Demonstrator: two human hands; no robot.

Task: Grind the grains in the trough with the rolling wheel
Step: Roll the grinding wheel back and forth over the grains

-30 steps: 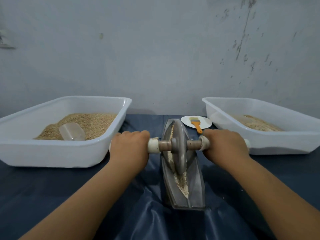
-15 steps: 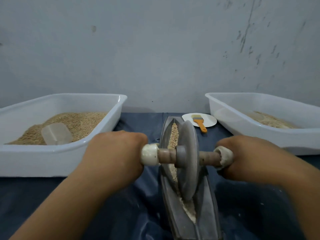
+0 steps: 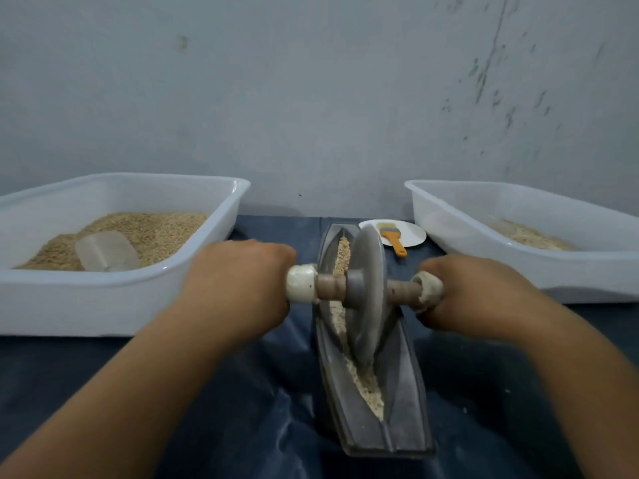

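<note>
Grinding is midway: the left hand [image 3: 238,288] and right hand [image 3: 480,299] each grip an axle end of the wheel [image 3: 368,292], standing mid-trough [image 3: 377,433] at the cloth's centre, with grains [image 3: 371,392] crushed near, coarser beyond.

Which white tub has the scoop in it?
The left tub, fuller of grain, holds the clear scoop. The right tub shows only a thin layer of grain.
</note>
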